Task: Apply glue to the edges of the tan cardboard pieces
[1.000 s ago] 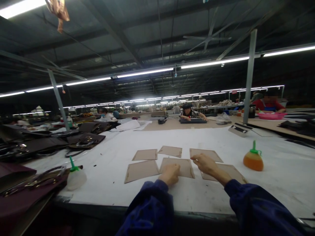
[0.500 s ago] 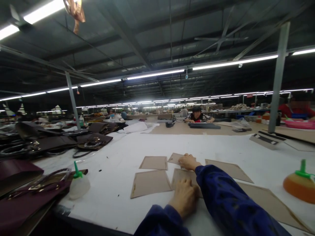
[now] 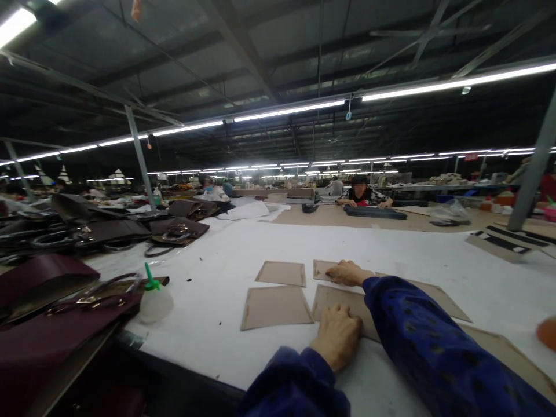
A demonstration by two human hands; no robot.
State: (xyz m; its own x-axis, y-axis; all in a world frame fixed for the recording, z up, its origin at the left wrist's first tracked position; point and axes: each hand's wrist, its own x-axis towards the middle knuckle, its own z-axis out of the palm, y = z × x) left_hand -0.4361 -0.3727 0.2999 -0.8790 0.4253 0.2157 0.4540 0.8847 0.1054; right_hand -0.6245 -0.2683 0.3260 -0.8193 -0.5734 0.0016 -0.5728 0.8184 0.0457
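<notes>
My left hand (image 3: 337,337) rests with curled fingers on the near edge of a beige panel (image 3: 343,301) lying on the white table (image 3: 195,341). Farther away, my right hand (image 3: 348,273) touches a smaller beige panel (image 3: 320,269), its fingers bent down over the right part. Whether either hand grips anything cannot be made out. Left of them lie a small panel (image 3: 281,273) and a larger panel (image 3: 277,308), both flat. More beige panels (image 3: 443,300) lie to the right, partly behind my right sleeve.
A bottle with a green nozzle (image 3: 155,302) stands at the left beside a maroon bag (image 3: 82,324). Dark bags (image 3: 113,231) are heaped behind it. An orange bottle (image 3: 548,332) shows at the right edge. Across the table sits a person (image 3: 360,194) near dark strips (image 3: 376,212).
The view has turned slightly, shifting the scene. My right hand has moved left to right relative to the small far panel, uncovering more of it. My left hand stays on the near panel.
</notes>
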